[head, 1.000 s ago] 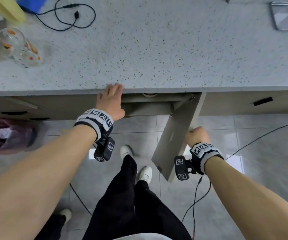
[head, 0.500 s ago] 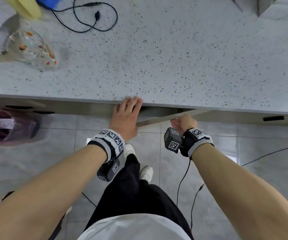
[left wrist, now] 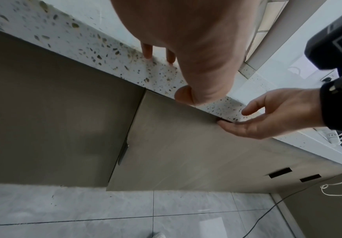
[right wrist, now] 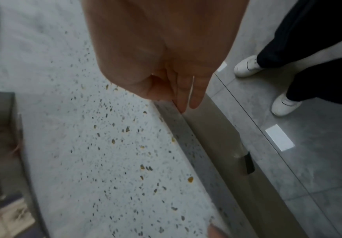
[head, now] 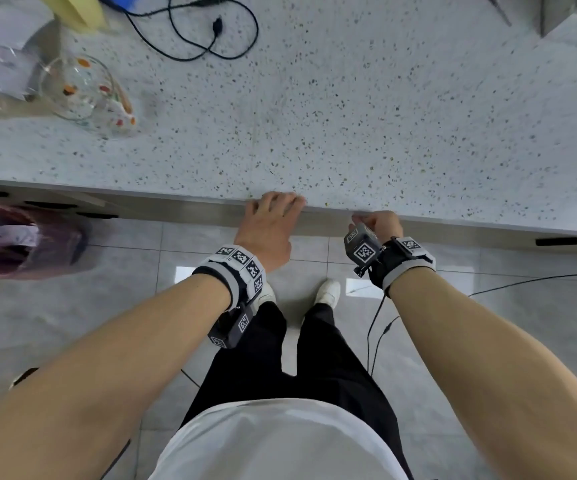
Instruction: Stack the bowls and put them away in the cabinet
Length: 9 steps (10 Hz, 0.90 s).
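The speckled desk fills the upper half of the head view, its front edge running across the middle. Under that edge, the grey cabinet door lies nearly flush with the neighbouring panel in the centre of the left wrist view. The left hand rests on the desk edge, fingers straight over the rim. The right hand touches the door's top edge with relaxed, nearly straight fingers, gripping nothing. A clear glass jug stands upper left. No bowls show.
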Each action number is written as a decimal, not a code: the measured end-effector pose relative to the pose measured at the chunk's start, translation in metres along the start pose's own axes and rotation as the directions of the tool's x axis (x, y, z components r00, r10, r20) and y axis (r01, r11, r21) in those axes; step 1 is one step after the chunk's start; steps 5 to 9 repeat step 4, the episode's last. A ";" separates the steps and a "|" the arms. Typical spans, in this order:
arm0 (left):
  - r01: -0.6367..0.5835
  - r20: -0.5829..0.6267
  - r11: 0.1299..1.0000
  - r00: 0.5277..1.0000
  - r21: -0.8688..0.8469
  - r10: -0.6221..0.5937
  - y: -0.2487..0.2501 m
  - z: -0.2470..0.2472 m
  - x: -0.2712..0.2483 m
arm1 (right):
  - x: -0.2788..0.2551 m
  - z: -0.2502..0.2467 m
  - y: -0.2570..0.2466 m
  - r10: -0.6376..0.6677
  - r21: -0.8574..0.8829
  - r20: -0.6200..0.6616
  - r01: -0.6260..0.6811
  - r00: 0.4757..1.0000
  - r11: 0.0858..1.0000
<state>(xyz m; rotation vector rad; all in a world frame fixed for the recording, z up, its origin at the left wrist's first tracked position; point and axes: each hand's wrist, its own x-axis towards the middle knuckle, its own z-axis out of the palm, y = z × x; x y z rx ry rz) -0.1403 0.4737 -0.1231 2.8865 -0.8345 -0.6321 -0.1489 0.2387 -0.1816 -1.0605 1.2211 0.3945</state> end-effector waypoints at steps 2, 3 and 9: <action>0.013 0.042 0.999 0.999 0.037 -0.015 0.008 -0.019 0.004 | -0.060 0.004 -0.025 -0.098 -0.459 -0.082 0.050 0.992 0.887; 0.062 0.077 0.998 0.995 0.000 -0.061 0.019 -0.031 0.005 | -0.077 0.006 -0.034 -0.185 -0.758 0.044 0.153 0.982 0.635; 0.080 0.090 0.996 0.993 -0.039 -0.076 0.031 -0.048 0.007 | -0.092 -0.004 -0.050 -0.403 -0.867 0.255 0.392 0.879 0.307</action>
